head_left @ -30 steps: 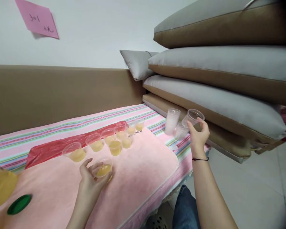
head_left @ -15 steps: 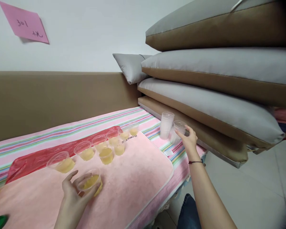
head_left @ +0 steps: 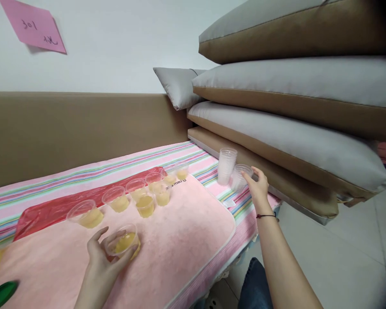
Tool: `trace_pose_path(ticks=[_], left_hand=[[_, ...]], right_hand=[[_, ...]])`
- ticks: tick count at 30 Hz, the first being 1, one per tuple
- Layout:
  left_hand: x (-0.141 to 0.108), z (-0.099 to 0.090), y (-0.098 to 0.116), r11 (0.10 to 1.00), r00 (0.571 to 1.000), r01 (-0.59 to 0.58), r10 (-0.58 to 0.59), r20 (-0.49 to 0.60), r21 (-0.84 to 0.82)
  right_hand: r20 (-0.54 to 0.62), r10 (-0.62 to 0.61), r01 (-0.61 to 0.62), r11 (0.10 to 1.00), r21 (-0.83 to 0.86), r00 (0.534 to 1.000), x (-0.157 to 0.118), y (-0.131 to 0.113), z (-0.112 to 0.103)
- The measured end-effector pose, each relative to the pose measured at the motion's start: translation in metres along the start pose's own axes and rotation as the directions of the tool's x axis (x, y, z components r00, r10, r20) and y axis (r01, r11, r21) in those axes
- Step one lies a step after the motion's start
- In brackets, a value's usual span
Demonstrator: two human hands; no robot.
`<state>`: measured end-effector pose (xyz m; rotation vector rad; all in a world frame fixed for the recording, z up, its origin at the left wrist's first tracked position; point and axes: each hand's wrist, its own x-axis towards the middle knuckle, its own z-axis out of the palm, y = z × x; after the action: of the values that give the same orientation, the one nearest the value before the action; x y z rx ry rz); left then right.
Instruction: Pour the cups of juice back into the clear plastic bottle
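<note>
A clear cup of yellow liquid [head_left: 126, 243] stands near the front of the pink mat [head_left: 193, 227], the fingers of the left hand [head_left: 107, 255] curled around its side. Beyond it, more filled cups [head_left: 144, 206] stand by the red plastic [head_left: 48, 216]. To the right, the right hand's [head_left: 257, 184] thumb and fingers grasp the rim of the short cup stack [head_left: 239, 179], just beside a taller cup stack [head_left: 227, 167] on the striped cloth [head_left: 206, 171].

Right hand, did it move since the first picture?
Yes. The right hand has moved left and a little lower, closer to the tall cup stack.
</note>
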<state>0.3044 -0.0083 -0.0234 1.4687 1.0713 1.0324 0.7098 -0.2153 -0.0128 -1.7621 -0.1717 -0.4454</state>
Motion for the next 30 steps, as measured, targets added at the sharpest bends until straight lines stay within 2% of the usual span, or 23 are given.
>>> trace_pose_path(ticks=[2,3,6,8,10,12,13,15,16,18,19,21,23,27,30], left_hand=[[-0.001,-0.001,0.0,1.0,1.0,0.003,-0.004,0.015,0.013],[-0.001,-0.002,0.0,1.0,0.999,0.004,-0.005,0.032,0.015],[-0.003,-0.006,0.003,1.0,0.996,0.015,-0.015,0.086,0.005],[-0.004,-0.008,0.007,1.0,0.994,0.017,-0.019,0.111,0.018],[-0.006,-0.009,0.01,0.998,0.993,0.007,-0.015,0.121,0.061],[-0.008,-0.009,0.012,0.996,0.988,-0.015,0.002,0.153,0.085],[-0.009,-0.009,0.013,0.996,0.986,-0.032,0.018,0.163,0.083],[-0.012,-0.009,0.012,0.995,0.985,-0.064,0.051,0.165,0.074],[-0.013,-0.009,0.012,0.995,0.985,-0.074,0.062,0.16,0.069],[-0.014,-0.009,0.012,0.996,0.987,-0.074,0.066,0.147,0.053],[-0.014,-0.01,0.012,0.997,0.988,-0.067,0.061,0.14,0.038],[-0.014,-0.013,0.012,0.998,0.99,-0.056,0.055,0.129,0.009],[-0.014,-0.016,0.014,0.998,0.991,-0.059,0.059,0.123,0.001],[-0.014,-0.024,0.017,0.998,0.991,-0.067,0.067,0.12,-0.007],[-0.014,-0.029,0.017,0.998,0.992,-0.051,0.056,0.114,-0.043]], right_hand=[[-0.053,-0.043,0.042,0.999,-0.034,0.998,-0.002,-0.007,-0.003],[-0.088,-0.105,0.101,0.994,-0.051,0.991,-0.004,-0.011,-0.005],[-0.179,-0.347,0.337,0.938,-0.086,0.92,-0.021,-0.032,-0.005],[-0.172,-0.446,0.442,0.895,-0.063,0.879,-0.043,-0.048,0.002],[-0.07,-0.472,0.475,0.879,0.044,0.879,-0.074,-0.063,0.014],[0.152,-0.45,0.414,0.883,0.22,0.88,-0.112,-0.076,0.031],[0.293,-0.425,0.338,0.891,0.304,0.857,-0.131,-0.081,0.04],[0.559,-0.337,0.122,0.914,0.386,0.758,-0.17,-0.088,0.058],[0.657,-0.285,0.01,0.921,0.389,0.698,-0.187,-0.09,0.066],[0.771,-0.194,-0.157,0.921,0.356,0.607,-0.216,-0.094,0.082],[0.797,-0.163,-0.205,0.919,0.337,0.581,-0.228,-0.095,0.089],[0.814,-0.123,-0.237,0.922,0.305,0.568,-0.245,-0.099,0.101],[0.808,-0.104,-0.207,0.941,0.27,0.58,-0.256,-0.102,0.109],[0.781,-0.112,-0.037,0.985,0.17,0.615,-0.269,-0.108,0.117],[0.782,-0.103,0.086,0.994,0.063,0.614,-0.273,-0.113,0.12]])
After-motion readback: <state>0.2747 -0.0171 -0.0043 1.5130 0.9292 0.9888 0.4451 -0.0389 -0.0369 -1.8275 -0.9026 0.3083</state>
